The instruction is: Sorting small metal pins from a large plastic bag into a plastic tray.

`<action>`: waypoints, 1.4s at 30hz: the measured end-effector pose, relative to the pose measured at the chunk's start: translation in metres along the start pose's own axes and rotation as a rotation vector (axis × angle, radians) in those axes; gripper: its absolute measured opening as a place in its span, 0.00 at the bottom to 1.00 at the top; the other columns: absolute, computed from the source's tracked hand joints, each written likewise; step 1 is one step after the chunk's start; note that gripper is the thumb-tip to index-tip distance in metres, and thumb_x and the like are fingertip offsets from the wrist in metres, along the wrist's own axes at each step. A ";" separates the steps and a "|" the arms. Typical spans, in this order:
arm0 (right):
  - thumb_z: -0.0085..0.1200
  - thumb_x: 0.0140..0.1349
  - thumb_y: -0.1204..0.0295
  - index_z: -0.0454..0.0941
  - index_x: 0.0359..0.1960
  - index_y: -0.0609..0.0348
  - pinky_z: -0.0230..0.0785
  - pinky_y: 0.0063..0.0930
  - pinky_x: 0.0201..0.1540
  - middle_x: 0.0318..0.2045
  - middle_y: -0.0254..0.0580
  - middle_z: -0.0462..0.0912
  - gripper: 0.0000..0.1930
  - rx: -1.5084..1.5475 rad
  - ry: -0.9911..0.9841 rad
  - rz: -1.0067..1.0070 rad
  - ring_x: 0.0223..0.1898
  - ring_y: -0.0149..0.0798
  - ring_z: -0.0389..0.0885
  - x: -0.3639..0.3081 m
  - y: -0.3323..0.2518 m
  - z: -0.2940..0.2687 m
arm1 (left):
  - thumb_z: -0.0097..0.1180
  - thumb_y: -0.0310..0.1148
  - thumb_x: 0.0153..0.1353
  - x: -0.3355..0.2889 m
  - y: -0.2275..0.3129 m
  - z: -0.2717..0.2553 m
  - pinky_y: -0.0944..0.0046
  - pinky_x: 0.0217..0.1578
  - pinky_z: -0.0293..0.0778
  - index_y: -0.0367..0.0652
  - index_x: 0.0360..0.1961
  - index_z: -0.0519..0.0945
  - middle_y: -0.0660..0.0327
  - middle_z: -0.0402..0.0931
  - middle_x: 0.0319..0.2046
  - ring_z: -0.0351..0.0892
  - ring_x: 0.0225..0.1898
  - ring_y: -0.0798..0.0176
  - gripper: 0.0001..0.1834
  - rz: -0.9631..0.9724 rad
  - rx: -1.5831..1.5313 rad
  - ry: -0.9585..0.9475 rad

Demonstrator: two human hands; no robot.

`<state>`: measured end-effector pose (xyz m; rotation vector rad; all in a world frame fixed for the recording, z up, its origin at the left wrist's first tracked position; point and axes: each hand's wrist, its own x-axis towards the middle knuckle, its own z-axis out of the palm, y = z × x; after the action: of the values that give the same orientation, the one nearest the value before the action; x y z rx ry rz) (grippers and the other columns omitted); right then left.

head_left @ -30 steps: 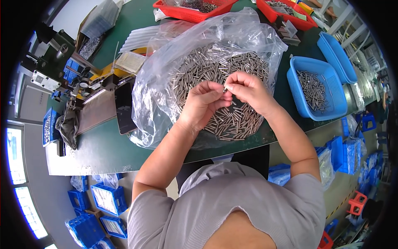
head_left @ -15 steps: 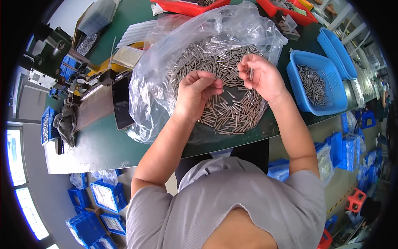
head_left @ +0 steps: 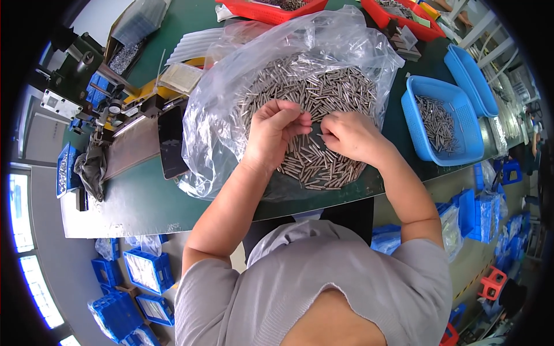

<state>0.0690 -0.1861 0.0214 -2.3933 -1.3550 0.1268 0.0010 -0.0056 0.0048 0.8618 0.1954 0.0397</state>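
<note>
A wide heap of short, slim metal pins (head_left: 323, 167) lies on a clear plastic bag (head_left: 210, 130) spread over the green table. Above the heap's left part, my left hand (head_left: 271, 131) is closed in a pinch, thumb against the fingers; what it holds is too small to make out. My right hand (head_left: 353, 137) is turned back-up, low over the heap's right side. Its fingers are pressed together, with a metal pin at their tips by a bare dark patch. Both sets of fingertips face each other, a small gap apart.
At right stands a blue basket (head_left: 411, 109) holding more pins, another blue basket (head_left: 490, 95) behind it. Red trays (head_left: 277, 14) sit at the far edge. On the left are a dark flat tablet-like thing (head_left: 171, 141) and a metal bench fixture (head_left: 109, 109).
My right hand has turned from palm-up, showing a pin, to back-up and moved left and down to the heap. My left hand stays almost in place.
</note>
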 end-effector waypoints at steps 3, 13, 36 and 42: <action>0.55 0.49 0.71 0.71 0.24 0.59 0.69 0.38 0.31 0.25 0.44 0.76 0.07 -0.016 0.023 -0.012 0.29 0.49 0.77 0.001 0.002 0.004 | 0.49 0.24 0.58 0.000 -0.001 0.000 0.62 0.34 0.77 0.36 0.33 0.73 0.52 0.77 0.29 0.79 0.30 0.59 0.03 -0.020 0.035 0.001; 0.57 0.49 0.71 0.70 0.27 0.61 0.67 0.37 0.33 0.26 0.44 0.76 0.09 0.121 0.021 0.068 0.31 0.48 0.76 0.001 0.003 -0.013 | 0.50 0.24 0.57 -0.002 0.002 0.002 0.64 0.33 0.77 0.36 0.32 0.72 0.53 0.77 0.28 0.78 0.29 0.60 0.03 -0.020 0.039 0.024; 0.53 0.57 0.73 0.71 0.30 0.62 0.66 0.24 0.31 0.21 0.39 0.76 0.06 0.608 0.128 0.113 0.25 0.30 0.74 0.005 0.006 -0.018 | 0.49 0.27 0.61 -0.002 -0.002 0.005 0.67 0.35 0.76 0.35 0.36 0.72 0.56 0.76 0.30 0.77 0.31 0.64 0.06 -0.131 0.188 -0.111; 0.53 0.56 0.73 0.73 0.30 0.62 0.66 0.22 0.31 0.21 0.37 0.77 0.05 0.664 0.112 0.085 0.25 0.28 0.74 0.003 0.010 -0.014 | 0.49 0.26 0.61 -0.002 -0.004 0.008 0.67 0.34 0.76 0.35 0.36 0.72 0.56 0.76 0.29 0.78 0.30 0.64 0.05 -0.130 0.218 -0.112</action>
<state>0.0827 -0.1921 0.0308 -1.8598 -0.9607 0.3919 0.0002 -0.0146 0.0072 1.0639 0.1524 -0.1538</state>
